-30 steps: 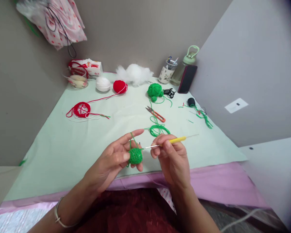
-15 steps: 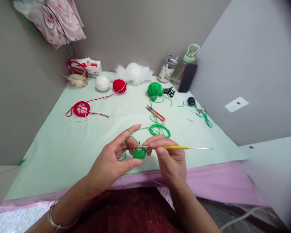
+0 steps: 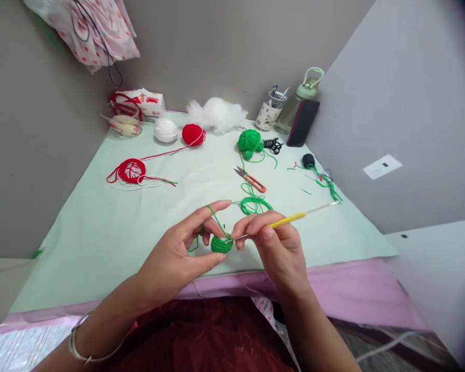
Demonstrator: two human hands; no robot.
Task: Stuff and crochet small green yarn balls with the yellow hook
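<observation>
A small green crochet piece [image 3: 221,245] is pinched between the thumb and fingers of my left hand [image 3: 178,248]. Green yarn loops over that hand's raised index finger and runs down to the piece. My right hand [image 3: 281,245] grips a crochet hook [image 3: 288,220] with a yellow handle, its metal tip at the upper edge of the piece. The hook's other end points up to the right. Just beyond my hands lies a loose coil of green yarn [image 3: 251,205], with a green yarn ball [image 3: 249,140] farther back.
Orange thread snips [image 3: 251,180] lie beyond the coil. Red yarn [image 3: 132,171] and a red ball [image 3: 194,135] are at left, near a white ball [image 3: 166,130]. White stuffing [image 3: 218,114], a pen holder [image 3: 270,111], a bottle [image 3: 294,106] and a phone [image 3: 303,123] stand along the back.
The hook has tilted, its yellow handle rising on the right and its tip dropping to the crochet piece's edge. My right hand has turned with it; my left keeps its hold.
</observation>
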